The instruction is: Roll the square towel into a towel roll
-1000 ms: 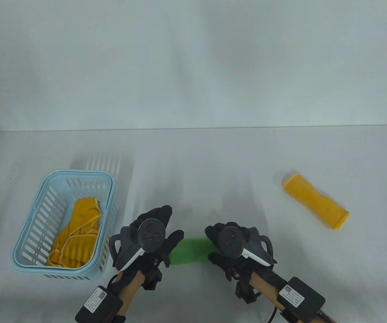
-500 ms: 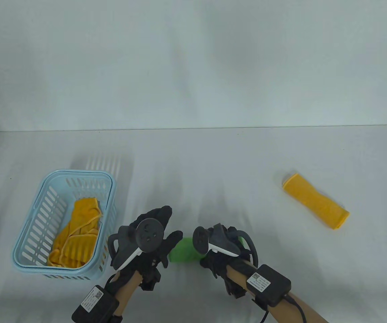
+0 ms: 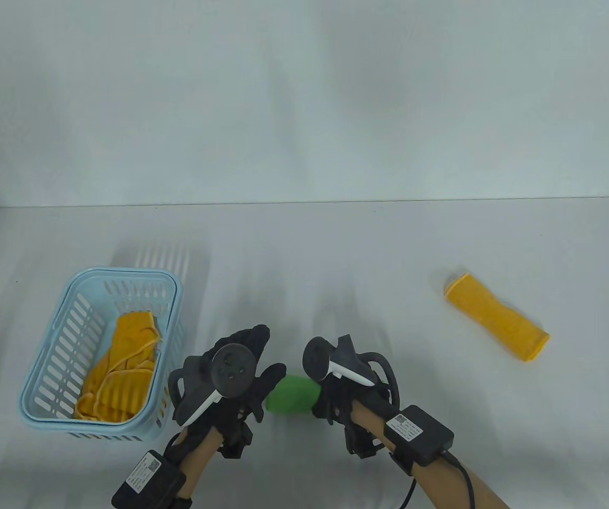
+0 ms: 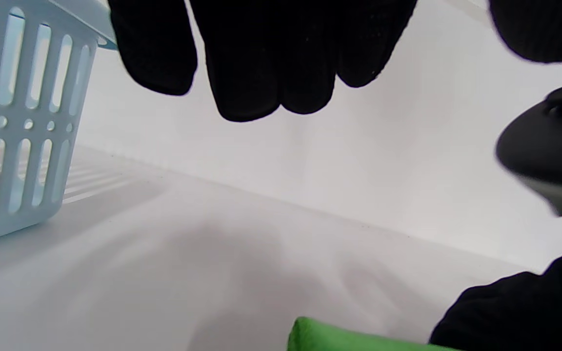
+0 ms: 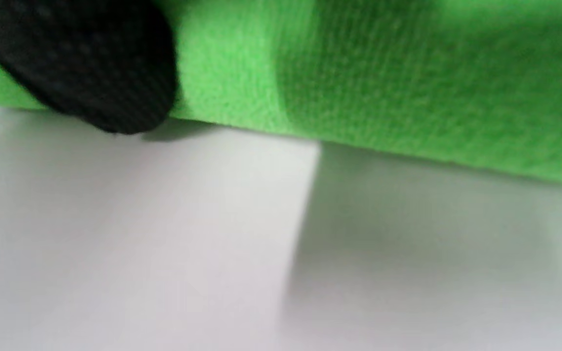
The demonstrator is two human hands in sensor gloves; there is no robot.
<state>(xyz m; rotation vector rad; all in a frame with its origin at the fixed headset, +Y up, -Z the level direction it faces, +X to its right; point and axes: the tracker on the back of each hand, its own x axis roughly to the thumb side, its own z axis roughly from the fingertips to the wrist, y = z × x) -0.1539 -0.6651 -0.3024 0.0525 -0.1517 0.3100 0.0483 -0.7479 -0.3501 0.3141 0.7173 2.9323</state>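
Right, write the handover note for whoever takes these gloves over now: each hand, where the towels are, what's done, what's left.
Left hand: fingers extended, loose, above the table by the green towel's left end; the left wrist view shows them holding nothing.
Right hand: over the green towel's right end, a fingertip against the cloth; its grip is not visible.
Green towel: bunched into a short roll on the table between the hands.
Done: a yellow towel roll lies at the right.
Left: finish and set down the green roll; loose yellow cloth waits in the blue basket.
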